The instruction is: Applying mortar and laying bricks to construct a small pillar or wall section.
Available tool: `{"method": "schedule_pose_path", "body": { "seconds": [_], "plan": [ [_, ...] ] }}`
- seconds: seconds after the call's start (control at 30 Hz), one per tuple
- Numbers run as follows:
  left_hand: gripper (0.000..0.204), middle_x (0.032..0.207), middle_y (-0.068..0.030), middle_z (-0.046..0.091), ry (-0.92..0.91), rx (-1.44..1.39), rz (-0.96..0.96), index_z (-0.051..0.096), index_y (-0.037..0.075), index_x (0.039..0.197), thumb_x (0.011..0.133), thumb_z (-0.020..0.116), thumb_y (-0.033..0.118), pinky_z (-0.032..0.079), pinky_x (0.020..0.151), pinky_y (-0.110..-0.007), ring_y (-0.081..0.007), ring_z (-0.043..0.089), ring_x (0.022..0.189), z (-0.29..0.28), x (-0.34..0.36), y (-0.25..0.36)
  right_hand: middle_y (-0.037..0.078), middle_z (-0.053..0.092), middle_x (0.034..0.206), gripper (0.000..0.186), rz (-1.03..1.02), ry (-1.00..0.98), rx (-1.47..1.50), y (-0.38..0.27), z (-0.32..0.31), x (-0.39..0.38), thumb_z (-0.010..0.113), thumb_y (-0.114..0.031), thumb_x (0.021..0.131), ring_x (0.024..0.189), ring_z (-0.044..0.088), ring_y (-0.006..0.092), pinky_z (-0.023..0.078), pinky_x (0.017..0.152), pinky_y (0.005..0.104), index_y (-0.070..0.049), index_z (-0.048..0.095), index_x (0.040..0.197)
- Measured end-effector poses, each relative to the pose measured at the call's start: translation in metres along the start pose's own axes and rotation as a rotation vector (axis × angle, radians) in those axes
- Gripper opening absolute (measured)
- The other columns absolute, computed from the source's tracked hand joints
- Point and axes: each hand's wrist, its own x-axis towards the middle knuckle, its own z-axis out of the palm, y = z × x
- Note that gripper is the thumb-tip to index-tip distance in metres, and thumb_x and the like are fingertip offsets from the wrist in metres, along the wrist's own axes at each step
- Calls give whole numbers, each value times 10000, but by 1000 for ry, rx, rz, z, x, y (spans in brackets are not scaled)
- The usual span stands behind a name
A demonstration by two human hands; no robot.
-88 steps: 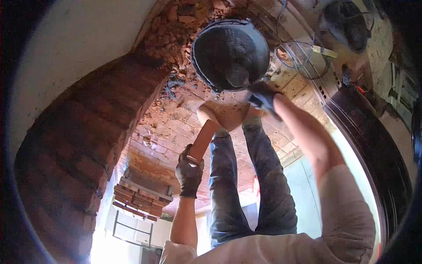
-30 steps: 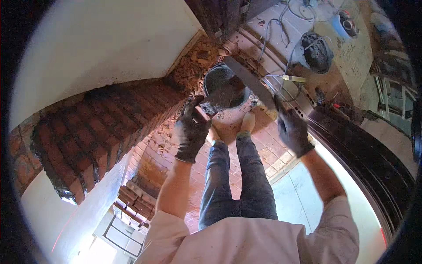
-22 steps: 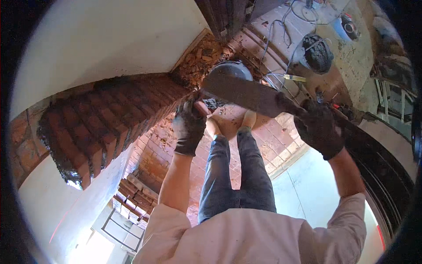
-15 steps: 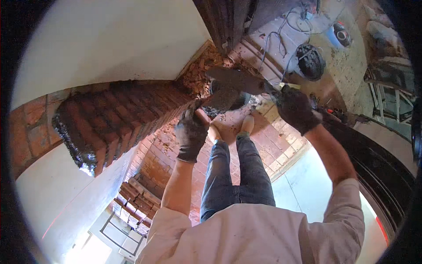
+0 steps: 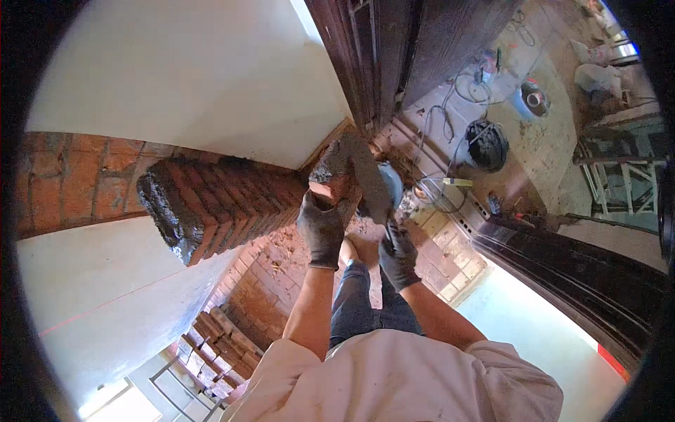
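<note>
My left hand (image 5: 322, 228), in a dark work glove, grips a red brick (image 5: 325, 190) raised in front of me. Grey mortar covers the brick's upper face. In my right hand (image 5: 399, 257), also gloved, is the handle of a trowel (image 5: 373, 179). Its mortar-smeared blade points away from me, right alongside the brick; whether they touch is hard to make out. To the left stands a brick pier (image 5: 232, 200) of stacked courses, with wet mortar along its top and end.
A black bucket of mortar (image 5: 487, 144) and a blue bucket (image 5: 532, 100) stand at the far right, with cables (image 5: 439, 119) nearby. Dark door frames (image 5: 562, 246) run along the right. A brick stack (image 5: 221, 337) lies at the lower left, below a white wall (image 5: 105, 281).
My right hand has come left and nearer, swinging the trowel upright to the brick. My left hand has moved slightly right with the brick, which now shows mortar on top.
</note>
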Motion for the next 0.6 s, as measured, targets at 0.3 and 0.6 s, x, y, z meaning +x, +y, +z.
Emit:
{"method": "schedule_pose_path", "body": {
  "seconds": [0.3, 0.6],
  "plan": [
    [465, 940, -187, 656, 160, 179, 92, 595, 55, 1027, 689, 751, 333, 497, 741, -405, -369, 628, 894, -6, -2, 31, 152, 624, 892, 449, -70, -154, 210, -61, -75, 17, 553, -59, 826, 751, 598, 303, 471, 639, 397, -89, 506, 1272],
    [459, 890, -172, 666, 149, 64, 131, 610, 49, 988, 661, 770, 329, 506, 705, -381, -345, 644, 844, -34, -22, 49, 169, 557, 826, 501, -240, 47, -5, -40, -108, 31, 563, -161, 795, 735, 562, 336, 468, 572, 451, -157, 507, 1293]
  ]
}}
